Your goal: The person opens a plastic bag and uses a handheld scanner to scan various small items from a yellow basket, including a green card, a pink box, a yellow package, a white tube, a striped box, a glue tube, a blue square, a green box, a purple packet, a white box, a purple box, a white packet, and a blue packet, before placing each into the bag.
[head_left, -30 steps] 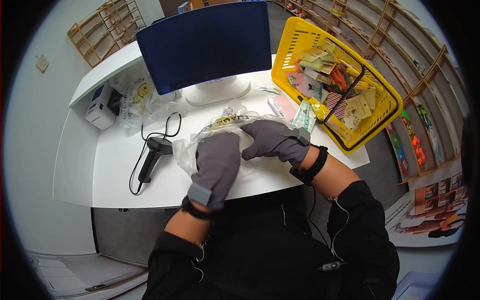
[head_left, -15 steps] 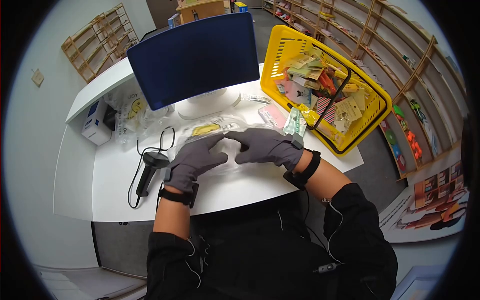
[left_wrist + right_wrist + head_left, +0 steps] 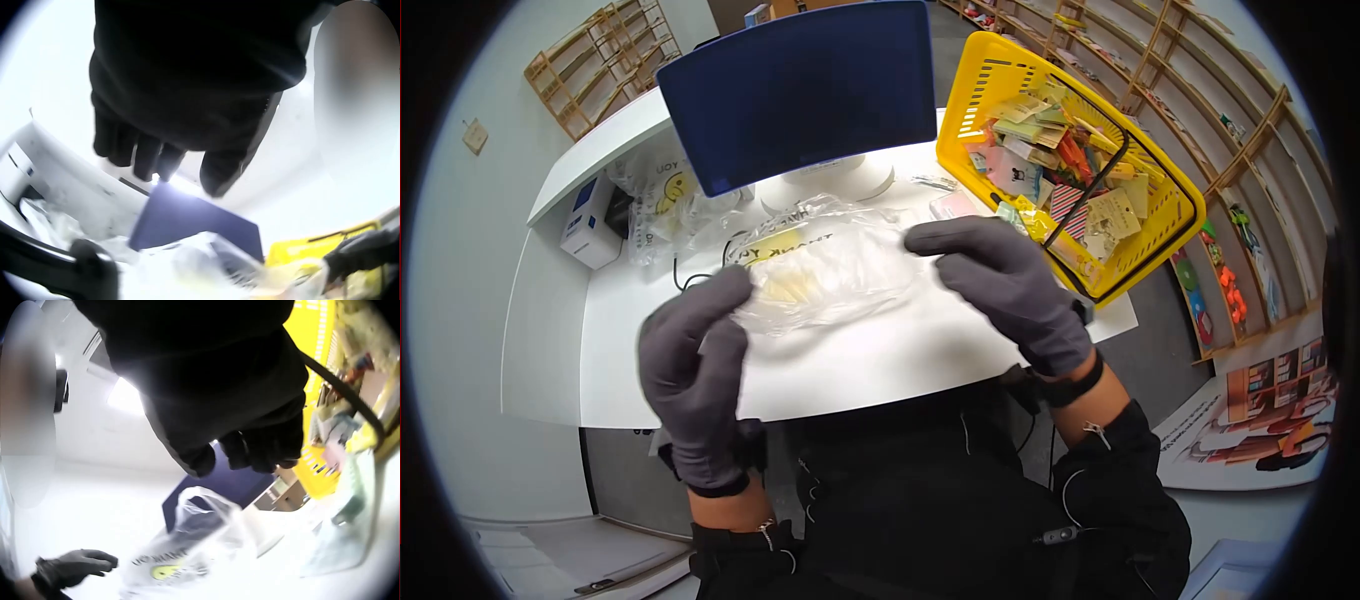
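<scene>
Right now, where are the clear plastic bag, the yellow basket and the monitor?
clear plastic bag (image 3: 825,265), head view, middle of the crinkled film between the hands.
yellow basket (image 3: 985,75), head view, slotted near wall.
monitor (image 3: 800,95), head view, centre of the dark screen.

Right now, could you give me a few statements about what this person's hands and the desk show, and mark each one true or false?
1. Both hands hold the clear plastic bag up above the white desk. True: the left hand pinches one end and the right hand the other.
2. The hands are bare. False: both wear grey gloves.
3. The yellow basket is empty. False: it is full of small packaged goods.
4. The basket stands on the person's right. True.
5. The monitor lies flat on the desk. False: it stands upright behind the bag.
</scene>
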`<state>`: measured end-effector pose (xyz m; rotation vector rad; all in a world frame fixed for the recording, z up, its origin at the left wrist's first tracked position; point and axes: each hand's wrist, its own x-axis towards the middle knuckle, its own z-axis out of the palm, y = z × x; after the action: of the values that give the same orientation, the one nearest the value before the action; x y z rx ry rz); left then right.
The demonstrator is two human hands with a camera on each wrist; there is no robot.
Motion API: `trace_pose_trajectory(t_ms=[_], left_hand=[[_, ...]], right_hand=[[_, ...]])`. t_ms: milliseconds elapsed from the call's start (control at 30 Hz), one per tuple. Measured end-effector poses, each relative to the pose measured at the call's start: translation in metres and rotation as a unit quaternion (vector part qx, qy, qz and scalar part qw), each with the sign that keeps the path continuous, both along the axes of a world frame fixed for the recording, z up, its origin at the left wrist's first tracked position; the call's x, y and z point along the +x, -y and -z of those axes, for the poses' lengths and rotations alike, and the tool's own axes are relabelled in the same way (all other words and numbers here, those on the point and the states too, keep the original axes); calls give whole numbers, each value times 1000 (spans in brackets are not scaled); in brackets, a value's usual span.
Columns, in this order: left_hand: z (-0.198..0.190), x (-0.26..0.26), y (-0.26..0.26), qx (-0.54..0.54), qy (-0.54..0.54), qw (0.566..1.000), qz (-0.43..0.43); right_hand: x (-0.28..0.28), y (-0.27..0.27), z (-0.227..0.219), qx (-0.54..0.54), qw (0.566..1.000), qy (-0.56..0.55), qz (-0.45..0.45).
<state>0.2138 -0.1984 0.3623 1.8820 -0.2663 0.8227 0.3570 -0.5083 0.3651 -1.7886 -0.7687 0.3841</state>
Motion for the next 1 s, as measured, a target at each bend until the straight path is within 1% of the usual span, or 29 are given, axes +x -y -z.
trace_pose_trajectory(t_ms=[67,100,133,167,200,233,267,300,333,367,433,467,500,567,600,633,700,733,767,833,867,900,967,1000], left_hand=[[4,-3,-21,43,-45,985,-158],[7,-5,-33,65,-67,968,-234],[17,-7,-50,65,-69,967,-235],[33,-8,-69,171,-117,931,-302],[42,-8,-79,222,-139,908,-328],[51,-8,-89,272,-159,881,-353],[58,-9,-94,257,-229,872,-348],[64,-8,-96,241,-299,858,-342],[69,-6,-97,226,-368,838,-334],[73,-1,-97,227,-367,840,-328],[82,5,-96,180,-368,860,-303],[85,7,-96,156,-368,869,-292],[89,8,-99,157,-368,869,-291],[96,10,-106,185,-364,860,-306],[98,9,-107,200,-362,855,-314],[98,7,-108,201,-361,856,-311],[100,2,-110,243,-360,833,-344],[102,-1,-110,263,-359,820,-360],[102,-6,-110,264,-359,820,-359],[100,-21,-107,201,-315,841,-392],[97,-29,-106,168,-295,847,-409],[92,-38,-104,170,-299,844,-412],[75,-55,-97,25,-279,901,-330],[66,-63,-92,-49,-265,920,-286]], right_hand=[[4,17,26,129,985,4,115],[10,26,32,129,985,1,113],[19,34,36,12,983,73,169],[24,39,42,-105,958,143,224],[25,42,51,-106,957,144,228],[27,47,65,-200,931,193,235],[28,53,79,-294,894,239,241],[28,59,90,-385,846,279,242],[27,63,99,-388,843,276,249],[26,65,108,-390,840,282,249],[24,63,117,-391,837,295,245],[24,63,116,-393,836,294,246],[24,61,112,-398,842,270,243],[23,59,106,-406,854,222,238],[22,59,109,-406,854,220,240],[21,59,114,-406,852,204,262],[22,59,122,-403,846,175,302],[21,60,122,-402,846,175,303],[19,60,122,-382,848,192,314],[14,60,121,-343,850,224,332],[11,60,120,-344,851,221,330],[8,60,119,-358,852,224,309],[8,58,116,-381,854,234,267],[10,59,115,-378,857,235,262]])
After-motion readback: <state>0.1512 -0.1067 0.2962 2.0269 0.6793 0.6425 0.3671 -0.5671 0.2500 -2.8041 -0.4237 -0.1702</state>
